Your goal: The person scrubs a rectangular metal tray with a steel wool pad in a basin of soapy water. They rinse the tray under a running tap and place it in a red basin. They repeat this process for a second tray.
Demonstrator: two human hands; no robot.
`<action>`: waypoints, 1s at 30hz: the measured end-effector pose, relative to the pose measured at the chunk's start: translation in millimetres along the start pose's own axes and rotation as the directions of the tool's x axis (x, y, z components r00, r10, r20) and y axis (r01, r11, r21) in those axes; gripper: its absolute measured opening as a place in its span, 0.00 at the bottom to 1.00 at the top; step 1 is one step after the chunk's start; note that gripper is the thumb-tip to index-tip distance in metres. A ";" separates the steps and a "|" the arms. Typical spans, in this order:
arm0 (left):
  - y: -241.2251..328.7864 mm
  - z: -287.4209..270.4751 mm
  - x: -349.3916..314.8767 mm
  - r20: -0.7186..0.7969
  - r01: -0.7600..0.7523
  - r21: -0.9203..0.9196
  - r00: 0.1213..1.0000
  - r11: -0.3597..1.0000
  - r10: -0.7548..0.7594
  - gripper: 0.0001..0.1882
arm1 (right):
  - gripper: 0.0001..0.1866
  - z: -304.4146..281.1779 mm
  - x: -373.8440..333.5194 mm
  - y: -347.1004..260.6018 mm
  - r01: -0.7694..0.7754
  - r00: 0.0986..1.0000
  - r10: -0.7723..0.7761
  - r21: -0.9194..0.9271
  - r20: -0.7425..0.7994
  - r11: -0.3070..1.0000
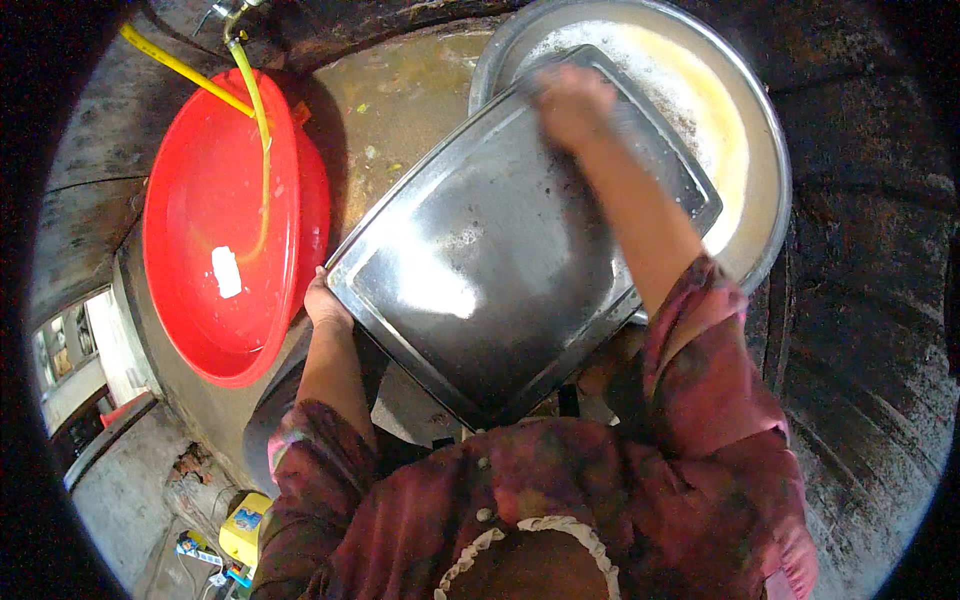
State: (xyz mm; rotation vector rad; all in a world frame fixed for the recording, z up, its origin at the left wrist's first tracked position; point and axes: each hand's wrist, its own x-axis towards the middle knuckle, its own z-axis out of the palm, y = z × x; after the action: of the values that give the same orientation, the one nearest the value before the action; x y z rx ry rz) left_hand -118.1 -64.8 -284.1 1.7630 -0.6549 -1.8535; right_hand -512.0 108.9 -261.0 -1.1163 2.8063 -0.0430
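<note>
A large rectangular metal tray (pixel 430 310) lies slanted before me, its upper right end resting over a round metal basin (pixel 772 190) of foamy, yellowish water. At the tray's left corner, my left hand (pixel 326 304) is closed around the edge. My right hand (pixel 578 108) presses on the tray's far end, blurred by motion. Its fingers look closed, and what they hold against the metal is hidden. Wet spots and a bright glare show on the tray's surface.
Left of the tray stands a red plastic basin (pixel 190 310) with a white piece (pixel 226 272) inside. A yellow hose (pixel 258 110) hangs into it from a tap (pixel 236 12). A yellow container (pixel 240 528) sits at lower left. Dark walls rise on the right.
</note>
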 end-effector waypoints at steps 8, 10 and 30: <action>-12.3 -8.2 6.7 0.040 0.011 -0.013 0.999 1.000 -0.010 0.20 | 0.09 12.6 -139.6 -146.5 0.683 0.703 -0.553 0.206 -0.448 0.701; -7.8 -1.9 -7.1 0.005 0.009 0.005 1.000 1.000 -0.009 0.20 | 0.10 12.3 -94.0 -110.7 0.227 0.972 -0.192 0.347 -0.133 0.910; -7.6 -0.7 14.4 -0.004 -0.008 -0.030 1.000 1.000 0.008 0.16 | 0.11 -10.8 -71.2 16.0 0.000 0.999 0.007 0.215 -0.032 0.977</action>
State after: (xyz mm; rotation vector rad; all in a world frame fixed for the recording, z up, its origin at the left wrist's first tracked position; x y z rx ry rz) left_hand -118.2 -68.4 -300.0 1.7419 -0.6284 -1.8451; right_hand -473.0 169.2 -244.1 -1.0686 2.7497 -0.3583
